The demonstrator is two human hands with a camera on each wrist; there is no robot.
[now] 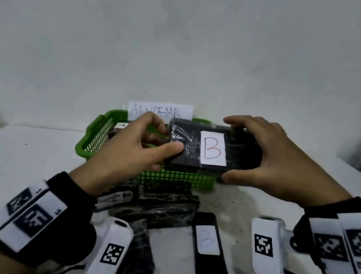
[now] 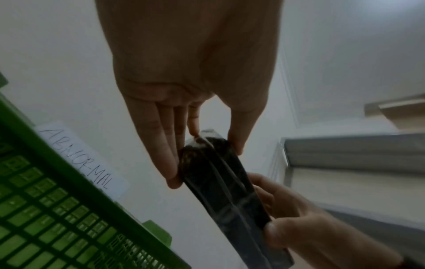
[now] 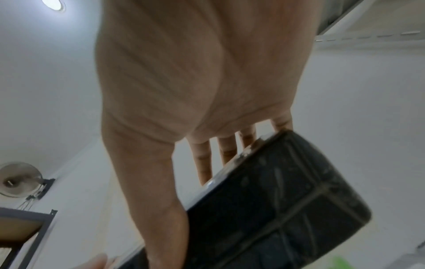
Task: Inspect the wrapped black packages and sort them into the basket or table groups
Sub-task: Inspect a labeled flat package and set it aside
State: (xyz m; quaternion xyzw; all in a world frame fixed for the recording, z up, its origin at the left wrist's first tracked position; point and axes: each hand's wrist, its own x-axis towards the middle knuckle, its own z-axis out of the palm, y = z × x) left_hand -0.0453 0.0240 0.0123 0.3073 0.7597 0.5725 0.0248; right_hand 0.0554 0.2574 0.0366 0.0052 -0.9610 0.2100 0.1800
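Observation:
Both hands hold one wrapped black package with a white label marked B, up above the green basket. My left hand pinches its left end between thumb and fingers. My right hand grips its right end, thumb below and fingers over the top. The left wrist view shows the package edge-on, and the right wrist view shows its plain wrapped back. Several more wrapped black packages lie on the table in front of the basket, one labelled B.
A white card reading ABNORMAL stands behind the basket, against the wall. At least one package lies inside the basket. The white table runs to the wall. Metal shelving stands to the right.

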